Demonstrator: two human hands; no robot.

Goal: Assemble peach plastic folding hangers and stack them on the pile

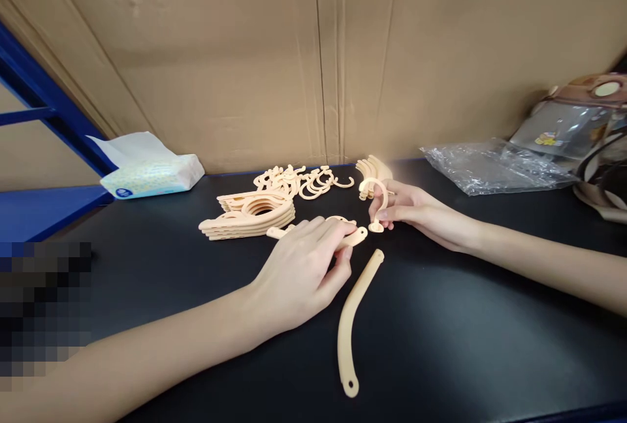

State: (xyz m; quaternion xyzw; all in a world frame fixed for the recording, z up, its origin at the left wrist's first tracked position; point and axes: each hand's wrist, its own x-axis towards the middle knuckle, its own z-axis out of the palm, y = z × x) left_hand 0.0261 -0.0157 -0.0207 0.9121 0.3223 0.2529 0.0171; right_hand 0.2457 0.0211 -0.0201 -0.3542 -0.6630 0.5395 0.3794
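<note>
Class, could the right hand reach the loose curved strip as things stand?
Probably yes: nothing visible blocks the right hand from the curved strip, though it holds a hook.

The bare left forearm enters at eight o'clock and slants toward two. The left hand is back upward, fingers bent, thumb opposed in a grip. The bare right forearm enters between three and four o'clock, angled toward ten. The right hand pinches, thumb toward nine, near the left without touching.
</note>
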